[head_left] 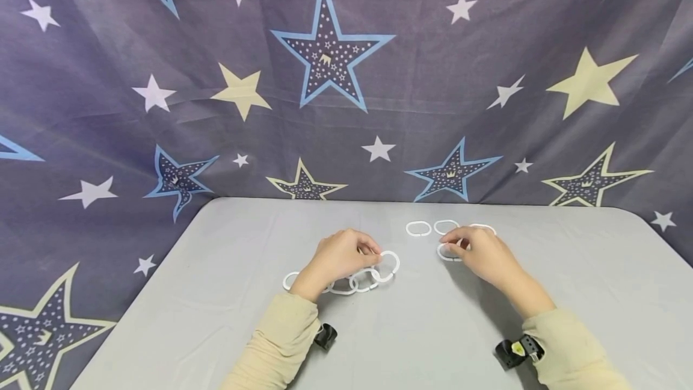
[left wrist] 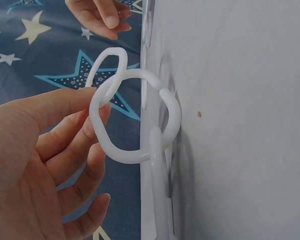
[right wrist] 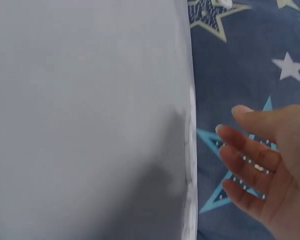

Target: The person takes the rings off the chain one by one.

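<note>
Chain: a chain of white rings (head_left: pixel 352 278) lies on the grey table (head_left: pixel 422 330), at about 11 o'clock from the table's middle. Its long axis runs roughly from 8 o'clock to 2 o'clock, the far end raised a little toward the loose rings.
End ring: the end ring (left wrist: pixel 132 117) is lifted off the cloth; the next link hangs from it down toward the table in the left wrist view.
Left hand: the left hand (head_left: pixel 338 257) pinches that end ring between thumb and curled fingers (left wrist: pixel 70 145), a narrow grip closed on the plastic.
Right hand: the right hand (head_left: pixel 482 254) lies at 3 o'clock from the left one, fingers loosely bent, fingertips on a single ring (head_left: pixel 448 253) flat on the table. Whether it grips this ring or only touches it I cannot tell; the right wrist view shows relaxed fingers (right wrist: pixel 250 150) and no ring.
Loose rings: two more loose rings (head_left: pixel 432 228) lie flat side by side at 12 o'clock from the single ring, apart from the chain; a third shows partly behind the right hand.
Backdrop: a blue star-print cloth (head_left: pixel 346 77) hangs behind the table.
Containers: none in view.
</note>
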Tool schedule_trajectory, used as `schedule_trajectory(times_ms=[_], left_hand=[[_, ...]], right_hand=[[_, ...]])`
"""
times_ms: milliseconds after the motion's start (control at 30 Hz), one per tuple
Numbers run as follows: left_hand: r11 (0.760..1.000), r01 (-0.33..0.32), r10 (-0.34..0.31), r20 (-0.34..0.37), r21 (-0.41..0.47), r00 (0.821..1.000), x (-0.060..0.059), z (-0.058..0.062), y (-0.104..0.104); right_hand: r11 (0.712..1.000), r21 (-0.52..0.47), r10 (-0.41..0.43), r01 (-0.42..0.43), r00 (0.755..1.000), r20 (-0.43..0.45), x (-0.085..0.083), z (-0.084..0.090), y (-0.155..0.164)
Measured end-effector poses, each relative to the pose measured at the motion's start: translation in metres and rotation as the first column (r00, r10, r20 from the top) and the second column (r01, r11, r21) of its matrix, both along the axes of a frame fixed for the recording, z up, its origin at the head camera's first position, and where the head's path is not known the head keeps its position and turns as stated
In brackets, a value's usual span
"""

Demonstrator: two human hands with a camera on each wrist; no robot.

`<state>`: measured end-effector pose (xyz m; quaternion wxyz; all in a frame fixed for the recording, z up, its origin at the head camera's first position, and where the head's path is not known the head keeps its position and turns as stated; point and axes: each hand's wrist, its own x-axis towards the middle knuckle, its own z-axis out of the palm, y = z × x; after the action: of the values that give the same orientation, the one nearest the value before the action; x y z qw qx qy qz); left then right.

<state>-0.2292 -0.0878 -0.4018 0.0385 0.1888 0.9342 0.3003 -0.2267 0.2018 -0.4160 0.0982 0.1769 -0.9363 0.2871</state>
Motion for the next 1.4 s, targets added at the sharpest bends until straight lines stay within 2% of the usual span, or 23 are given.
schedule_trajectory(times_ms=[333,667,1067,1400], left_hand=[[1.000,-0.011,0.011,0.012,0.000,1.000,-0.001,-0.001,-0.001],[0.999,-0.001,-0.001,0.036,0.040,0.999,-0.004,-0.004,-0.004],[0.996,0.020,-0.026,0.068,0.087,0.997,-0.009,-0.007,-0.009],[0.984,0.070,-0.087,0.101,0.161,0.991,-0.012,-0.006,-0.016]], right_hand=[[0.991,-0.130,-0.024,0.028,0.999,0.032,0.019,-0.004,-0.022],[0.961,-0.273,-0.002,0.034,0.993,0.117,0.034,-0.002,-0.040],[0.913,-0.403,0.029,0.057,0.978,0.205,0.040,-0.001,-0.054],[0.903,-0.429,0.081,0.034,0.966,0.247,0.037,-0.009,-0.057]])
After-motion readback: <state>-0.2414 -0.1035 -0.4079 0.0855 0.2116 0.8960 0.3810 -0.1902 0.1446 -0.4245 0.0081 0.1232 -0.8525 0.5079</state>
